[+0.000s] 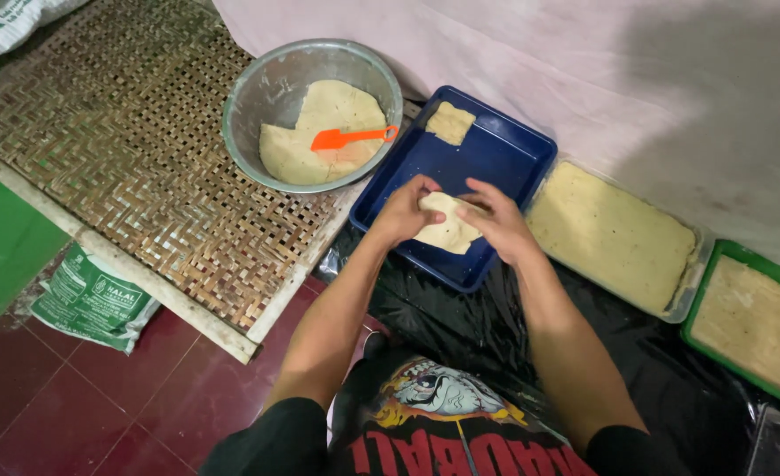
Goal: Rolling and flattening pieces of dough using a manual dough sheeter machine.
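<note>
Hands over blue tray (496, 154): left hand (401, 214) & right hand (498, 222) both pinch one pale dough sheet (447, 227) btwn them, long axis running left-right, equally near each. Second dough piece (450, 122) lies at tray's far corner; metal bowl (257, 97) w/ orange spatula (347, 137) to left

The dough sheet (447, 227) is pale yellow, thin, flat and roughly square with soft, uneven edges. It hangs slightly tilted just above the near part of a dark blue tray (496, 154), gripped at its left edge by the left hand (405, 211) and at its right edge by the right hand (496, 220). Fingers of both hands curl over its top edge, hiding part of its surface.
</note>
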